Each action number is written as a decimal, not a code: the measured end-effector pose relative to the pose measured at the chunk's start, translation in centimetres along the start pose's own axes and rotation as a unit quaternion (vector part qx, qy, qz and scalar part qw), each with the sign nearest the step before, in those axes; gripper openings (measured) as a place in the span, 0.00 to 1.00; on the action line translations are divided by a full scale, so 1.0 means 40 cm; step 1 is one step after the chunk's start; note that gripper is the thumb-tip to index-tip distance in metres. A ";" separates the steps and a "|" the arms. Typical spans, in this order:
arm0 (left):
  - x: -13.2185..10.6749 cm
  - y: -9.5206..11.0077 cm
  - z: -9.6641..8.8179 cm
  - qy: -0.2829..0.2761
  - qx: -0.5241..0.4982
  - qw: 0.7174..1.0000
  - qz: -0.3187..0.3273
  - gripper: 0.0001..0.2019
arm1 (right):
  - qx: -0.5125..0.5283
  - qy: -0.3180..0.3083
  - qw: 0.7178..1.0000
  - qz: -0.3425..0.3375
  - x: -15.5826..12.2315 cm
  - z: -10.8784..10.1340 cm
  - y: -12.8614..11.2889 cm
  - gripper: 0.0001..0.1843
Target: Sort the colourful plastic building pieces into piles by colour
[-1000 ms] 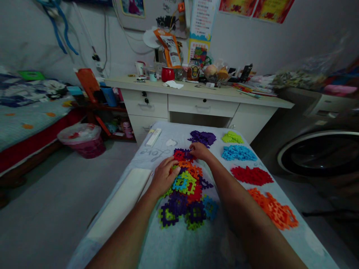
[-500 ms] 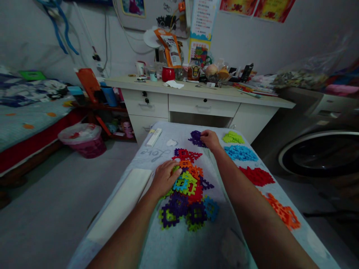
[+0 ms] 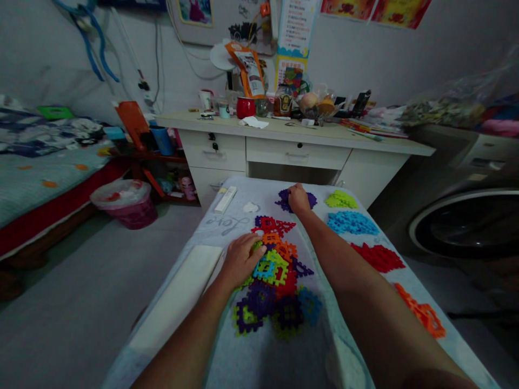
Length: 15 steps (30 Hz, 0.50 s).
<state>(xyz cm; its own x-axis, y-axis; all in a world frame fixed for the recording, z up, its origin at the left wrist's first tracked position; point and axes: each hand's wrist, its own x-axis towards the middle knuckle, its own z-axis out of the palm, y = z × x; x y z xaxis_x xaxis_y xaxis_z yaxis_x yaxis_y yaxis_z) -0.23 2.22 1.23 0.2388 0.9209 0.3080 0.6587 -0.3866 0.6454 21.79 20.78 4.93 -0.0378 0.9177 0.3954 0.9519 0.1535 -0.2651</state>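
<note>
My left hand [image 3: 243, 260] lies on the left side of a mixed heap of notched plastic building pieces [image 3: 279, 265], in orange, lime, light blue, red and purple. Its fingers are stretched out and the thumb is apart from them. At the far end of the cloth-covered table [image 3: 259, 356], my right hand [image 3: 299, 199] is down on a pile of purple pieces [image 3: 311, 200]. Those fingers are curled together, and whatever is between them is hidden. Sorted piles line the right side: lime pieces [image 3: 341, 199], light blue pieces [image 3: 352, 222], red pieces [image 3: 378, 257] and orange pieces [image 3: 424, 310].
A white box-like strip [image 3: 226, 200] and a long cream panel [image 3: 178, 297] lie on the table's left. Beyond stands a white desk [image 3: 298, 154] crowded with jars and packets. A washing machine [image 3: 458, 178] is at right, a pink bin [image 3: 125, 208] at left.
My right hand has moved from the right edge of the purple pile onto its middle, and the pile's right part now shows. The left hand stays on the heap. The view has shifted slightly.
</note>
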 end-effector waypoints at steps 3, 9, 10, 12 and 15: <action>-0.001 0.000 0.000 -0.002 0.000 1.000 0.000 0.18 | -0.051 -0.032 0.998 -0.021 -0.011 -0.003 -0.005 0.20; -0.001 0.004 -0.003 -0.002 0.003 1.000 -0.002 0.18 | -0.092 -0.009 0.996 -0.020 -0.053 -0.038 -0.014 0.19; -0.001 0.004 -0.004 0.000 0.003 1.000 -0.002 0.18 | -0.081 0.000 0.997 -0.016 -0.063 -0.041 -0.017 0.19; -0.002 0.005 -0.004 0.001 0.003 1.000 0.000 0.18 | -0.040 0.000 0.999 -0.018 -0.085 -0.044 -0.025 0.19; -0.002 0.006 -0.004 0.005 0.003 1.000 0.005 0.18 | 0.043 -0.067 0.996 -0.049 -0.122 -0.036 -0.043 0.18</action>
<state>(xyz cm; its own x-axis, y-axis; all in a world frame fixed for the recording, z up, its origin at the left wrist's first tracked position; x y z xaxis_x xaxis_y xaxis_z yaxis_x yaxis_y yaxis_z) -0.21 2.05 1.47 0.2385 0.9167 0.3206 0.6613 -0.3950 0.6377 20.79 15.50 4.72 -0.1743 0.9366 0.3039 0.9126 0.2695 -0.3073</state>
